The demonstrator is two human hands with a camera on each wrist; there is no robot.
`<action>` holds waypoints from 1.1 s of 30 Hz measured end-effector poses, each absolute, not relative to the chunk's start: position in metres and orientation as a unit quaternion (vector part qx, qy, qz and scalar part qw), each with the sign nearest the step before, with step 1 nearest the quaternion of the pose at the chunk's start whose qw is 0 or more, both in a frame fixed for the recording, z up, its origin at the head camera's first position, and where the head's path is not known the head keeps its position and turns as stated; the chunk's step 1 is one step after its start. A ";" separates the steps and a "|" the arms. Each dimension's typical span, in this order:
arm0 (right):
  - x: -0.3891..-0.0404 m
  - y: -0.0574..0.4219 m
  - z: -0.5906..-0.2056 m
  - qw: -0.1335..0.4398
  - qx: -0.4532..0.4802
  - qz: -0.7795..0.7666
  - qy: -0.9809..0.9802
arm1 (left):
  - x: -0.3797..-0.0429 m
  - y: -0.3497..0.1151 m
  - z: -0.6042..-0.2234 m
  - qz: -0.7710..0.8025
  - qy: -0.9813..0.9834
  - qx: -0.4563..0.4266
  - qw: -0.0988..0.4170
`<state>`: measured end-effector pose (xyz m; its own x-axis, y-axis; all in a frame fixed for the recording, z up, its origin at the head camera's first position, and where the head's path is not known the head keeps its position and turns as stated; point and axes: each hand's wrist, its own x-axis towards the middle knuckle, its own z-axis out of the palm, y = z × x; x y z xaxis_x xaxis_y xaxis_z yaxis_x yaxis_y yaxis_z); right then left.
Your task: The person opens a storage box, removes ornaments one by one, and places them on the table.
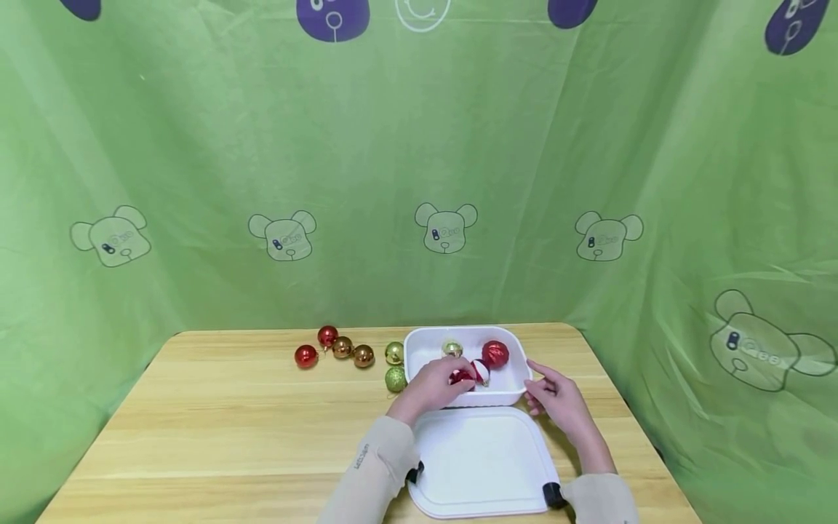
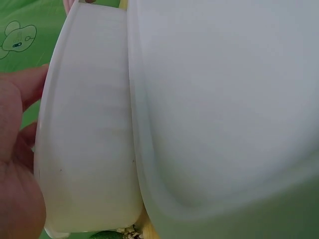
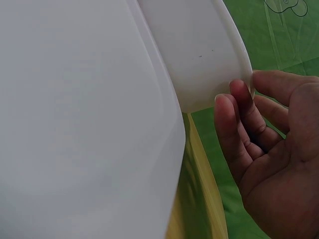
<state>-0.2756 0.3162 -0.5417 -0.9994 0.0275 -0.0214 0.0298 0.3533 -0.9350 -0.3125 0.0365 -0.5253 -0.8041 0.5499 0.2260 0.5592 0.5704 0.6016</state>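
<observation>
In the head view, a white rectangular box [image 1: 432,399] stands near the table's back edge. My left hand [image 1: 434,386] reaches over its front left rim and grips a shiny red Christmas bauble [image 1: 460,376], partly hidden by the fingers. Beside that are a red-and-white bauble [image 1: 481,372], a gold one [image 1: 452,348] and a larger red one [image 1: 495,354], all in the box. My right hand [image 1: 559,400] holds the box's right end, fingertips at the rim; the right wrist view shows the other fingers bent by the outer wall. The left wrist view hides the left fingertips behind the box wall.
A white lid [image 1: 484,462] with dark clips lies in front of the box, under my forearms. Left of the box are a gold bauble [image 1: 394,353], a glittery green one [image 1: 396,379], and bronze [image 1: 363,356] and red [image 1: 305,356] ones. A green curtain hangs behind the table.
</observation>
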 end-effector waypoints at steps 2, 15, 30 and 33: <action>-0.276 0.316 -0.542 0.001 0.017 -0.568 0.823 | -0.313 0.035 -0.526 -0.369 -0.877 -0.308 0.005; -0.275 0.316 -0.542 0.001 0.014 -0.568 0.823 | -0.309 0.023 -0.522 -0.511 -0.810 -0.285 0.033; -0.276 0.316 -0.542 0.003 0.013 -0.567 0.823 | -0.301 -0.017 -0.511 -0.542 -0.798 -0.257 0.060; -0.275 0.316 -0.542 0.003 0.017 -0.569 0.822 | -0.301 -0.027 -0.512 -0.551 -0.793 -0.251 0.067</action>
<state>-0.2752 0.3158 -0.5418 -0.9994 0.0244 -0.0233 0.0304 0.3525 -0.9353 -0.3005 -0.0272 -0.5118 -0.8645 0.3246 0.3838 0.4728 0.2659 0.8401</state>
